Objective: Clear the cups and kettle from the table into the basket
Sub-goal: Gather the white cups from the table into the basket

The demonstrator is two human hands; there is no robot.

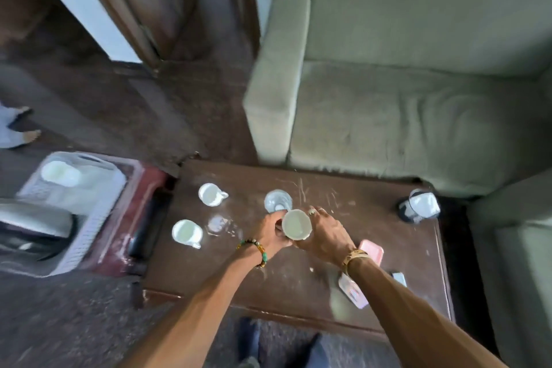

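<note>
White cup [296, 224] at the middle of the wooden table [268, 284], clasped between the left hand [270, 231] and the right hand [324, 234], fingers of both curled round its wall. A second cup [210, 194] and a third cup [186, 232] stand near the table's left edge; the basket [91, 234] sits beside that edge.

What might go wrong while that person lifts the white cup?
The clear glass stands right behind the white cup gripped by the left hand and right hand; lifting could knock it. The basket sits left of the table, so the carry may pass over another cup.
</note>
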